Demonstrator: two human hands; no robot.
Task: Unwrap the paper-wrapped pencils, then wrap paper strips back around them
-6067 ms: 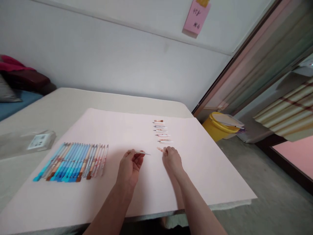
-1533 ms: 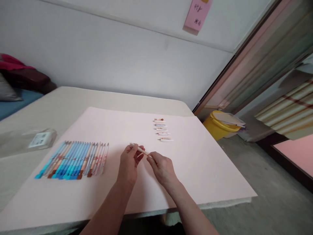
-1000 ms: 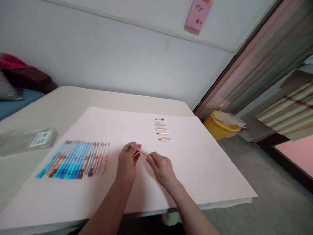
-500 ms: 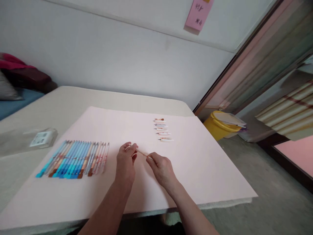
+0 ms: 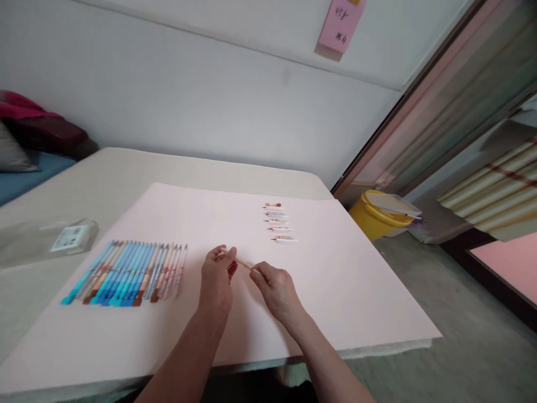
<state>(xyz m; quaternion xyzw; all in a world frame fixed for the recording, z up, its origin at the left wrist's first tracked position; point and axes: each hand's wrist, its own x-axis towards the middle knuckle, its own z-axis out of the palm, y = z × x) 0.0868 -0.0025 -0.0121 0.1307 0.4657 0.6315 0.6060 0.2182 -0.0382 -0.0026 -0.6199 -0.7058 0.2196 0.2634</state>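
Observation:
My left hand [image 5: 216,280] and my right hand [image 5: 276,291] both pinch one thin pale pen [image 5: 243,262] just above the pink sheet [image 5: 210,212], the left at its far end, the right at its near end. A tight row of blue, orange and white pens [image 5: 126,272] lies to the left of my hands. A short column of small pen pieces [image 5: 278,223] lies beyond my right hand.
A clear plastic packet with a white label [image 5: 62,238] lies on the beige table [image 5: 126,168] at the left. A yellow bucket [image 5: 373,215] stands on the floor past the table's right edge. A pink note [image 5: 339,28] hangs on the wall.
Six seconds ago my hands were apart, the left holding a thin piece and the right a short piece by the column. Both now grip one pen; over the last second they barely moved.

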